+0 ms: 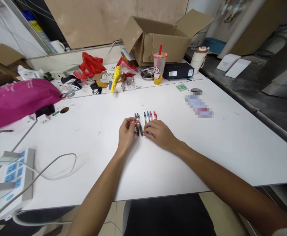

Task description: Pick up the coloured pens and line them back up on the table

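Several pens lie side by side in a row on the white table (158,164). Two black pens (138,122) are on the left, then a black, a blue and red pens (150,115) on the right. My left hand (126,134) rests beside the two black pens, fingers curled with the fingertips touching them. My right hand (159,132) lies palm down over the lower ends of the right-hand pens, fingers stretched out and pressing on them.
A power strip with cables (13,177) sits at the near left. A pink bag (18,100) and clutter line the far left. A drink cup with a straw (159,67), a black box (178,70) and an open cardboard box (158,39) stand at the back.
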Motion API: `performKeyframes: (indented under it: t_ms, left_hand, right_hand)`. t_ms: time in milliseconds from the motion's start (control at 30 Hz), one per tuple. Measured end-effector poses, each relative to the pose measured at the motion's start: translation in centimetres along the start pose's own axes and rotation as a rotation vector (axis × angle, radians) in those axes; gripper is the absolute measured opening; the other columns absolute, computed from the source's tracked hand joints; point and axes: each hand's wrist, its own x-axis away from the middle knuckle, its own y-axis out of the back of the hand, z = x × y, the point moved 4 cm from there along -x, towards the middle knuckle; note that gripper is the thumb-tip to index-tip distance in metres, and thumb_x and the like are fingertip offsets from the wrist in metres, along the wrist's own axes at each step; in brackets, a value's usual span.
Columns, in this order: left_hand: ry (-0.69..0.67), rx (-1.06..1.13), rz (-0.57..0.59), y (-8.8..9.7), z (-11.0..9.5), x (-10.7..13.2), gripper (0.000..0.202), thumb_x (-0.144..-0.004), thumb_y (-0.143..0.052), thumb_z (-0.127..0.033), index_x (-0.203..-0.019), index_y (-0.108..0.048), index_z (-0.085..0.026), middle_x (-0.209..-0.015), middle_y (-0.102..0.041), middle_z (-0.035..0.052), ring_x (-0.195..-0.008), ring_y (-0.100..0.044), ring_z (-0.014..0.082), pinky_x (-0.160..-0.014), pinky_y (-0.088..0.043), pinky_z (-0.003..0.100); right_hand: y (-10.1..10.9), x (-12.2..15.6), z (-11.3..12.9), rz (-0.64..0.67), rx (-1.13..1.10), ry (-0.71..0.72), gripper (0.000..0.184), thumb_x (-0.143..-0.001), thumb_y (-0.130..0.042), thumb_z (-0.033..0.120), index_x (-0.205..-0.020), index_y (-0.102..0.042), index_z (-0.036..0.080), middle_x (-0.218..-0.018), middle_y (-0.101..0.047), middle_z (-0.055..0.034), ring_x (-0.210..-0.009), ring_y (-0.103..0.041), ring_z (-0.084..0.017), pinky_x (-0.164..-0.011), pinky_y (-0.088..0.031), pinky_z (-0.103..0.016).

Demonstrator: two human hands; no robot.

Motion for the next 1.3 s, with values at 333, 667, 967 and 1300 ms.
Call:
performKeyframes:
  t_ms: [333,667,967,1300]
  left_hand:
    - [0.013,0.020,-0.010,0.1,-0.1,-0.1,0.012,-0.096,-0.057,-0.029,-0.102,-0.064,-0.022,-0.107,-0.072,0.0086,-0.089,-0.069,0.0203,-0.067,-0.052,0.031]
    - [0.035,0.032,-0.025,0.4,-0.1,-0.1,0.010,-0.095,-0.059,-0.029,-0.100,-0.065,-0.021,-0.107,-0.072,0.0095,-0.091,-0.069,0.0204,-0.066,-0.051,0.030]
    - [0.074,0.043,-0.042,0.4,-0.4,0.1,0.012,-0.095,-0.060,-0.029,-0.101,-0.065,-0.020,-0.112,-0.073,0.0101,-0.091,-0.070,0.0180,-0.065,-0.052,0.026]
    - [0.303,0.410,-0.010,-0.1,-0.2,0.0,0.032,-0.098,-0.062,-0.042,-0.112,-0.066,-0.013,-0.122,-0.073,0.0188,-0.100,-0.076,0.0229,-0.078,-0.061,0.030]
  right_hand:
    - [-1.4,-0.2,0.5,0.094,0.155,0.046,0.029,-0.103,-0.056,0.027,-0.131,-0.066,0.023,-0.128,-0.074,-0.0076,-0.129,-0.057,-0.030,-0.103,-0.043,-0.049]
    - [0.0,-0.3,-0.2,-0.029,-0.041,-0.092,0.033,-0.107,-0.048,0.033,-0.134,-0.065,0.024,-0.109,-0.079,-0.0080,-0.099,-0.072,-0.024,-0.093,-0.051,-0.044]
    - [1.0,0.6,-2.7,-0.567,-0.770,-0.428,0.027,-0.097,-0.066,0.043,-0.117,-0.064,0.025,-0.122,-0.076,-0.0085,-0.105,-0.077,-0.023,-0.096,-0.062,-0.043]
    - [2.0,0.6,0.4,-0.406,-0.637,-0.200,0.019,-0.097,-0.062,0.027,-0.115,-0.068,0.027,-0.113,-0.076,-0.0054,-0.109,-0.073,-0.023,-0.101,-0.059,-0.046]
